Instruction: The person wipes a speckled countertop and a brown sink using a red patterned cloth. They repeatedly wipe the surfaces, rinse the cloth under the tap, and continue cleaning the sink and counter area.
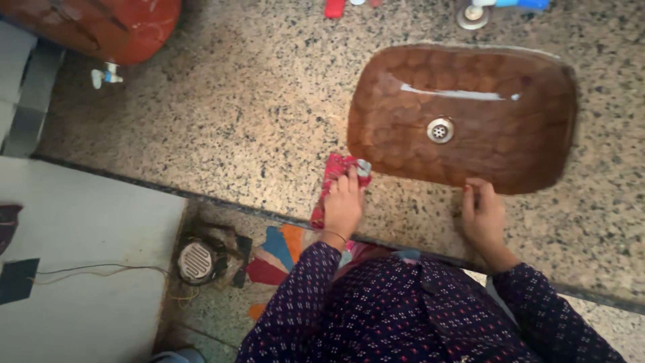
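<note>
A red patterned cloth [337, 171] lies on the speckled granite counter [255, 128], just left of a brown basin [410, 81] with a metal drain [440, 130]. My left hand [344, 205] presses down on the cloth, fingers closed over it. Resting flat on the counter, my right hand [482, 216] has its fingertips touching the basin's near rim and holds nothing. Both arms wear dark blue dotted sleeves.
A red water container [114, 27] with a small white tap [105, 76] stands at the counter's far left. A tap base [472, 15] sits behind the basin. Below the counter edge are a floor drain [196, 261], a colourful mat [279, 252] and a wire.
</note>
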